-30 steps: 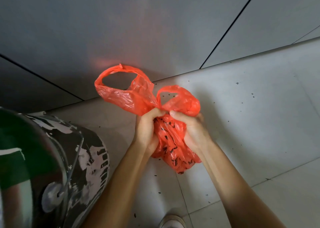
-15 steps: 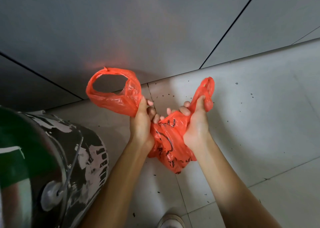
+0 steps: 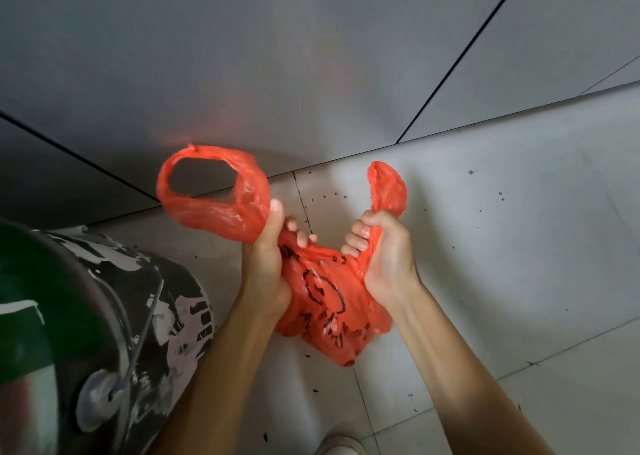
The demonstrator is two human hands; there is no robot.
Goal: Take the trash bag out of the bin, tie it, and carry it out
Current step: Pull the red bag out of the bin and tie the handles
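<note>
A red plastic trash bag (image 3: pixel 325 302) with black print hangs in the air above the floor, out of the bin. My left hand (image 3: pixel 268 257) is closed around its left handle, whose open loop (image 3: pixel 211 191) sticks up to the left. My right hand (image 3: pixel 384 254) grips the right handle, and that twisted loop (image 3: pixel 388 188) pokes up above my fist. The two hands are apart, with the bag's neck stretched between them. The bin (image 3: pixel 114 333), a black-and-white patterned bucket with a wire handle, stands at the lower left.
A grey panelled wall (image 3: pixel 311 56) rises close behind the bag. The pale tiled floor (image 3: pixel 502 247) is dotted with small dark specks. The tip of a shoe (image 3: pixel 341 446) shows at the bottom edge.
My hands were together at the bag's neck a second ago. They have since drawn apart sideways, each pulling one handle outward, and the right loop has narrowed into a twisted strip.
</note>
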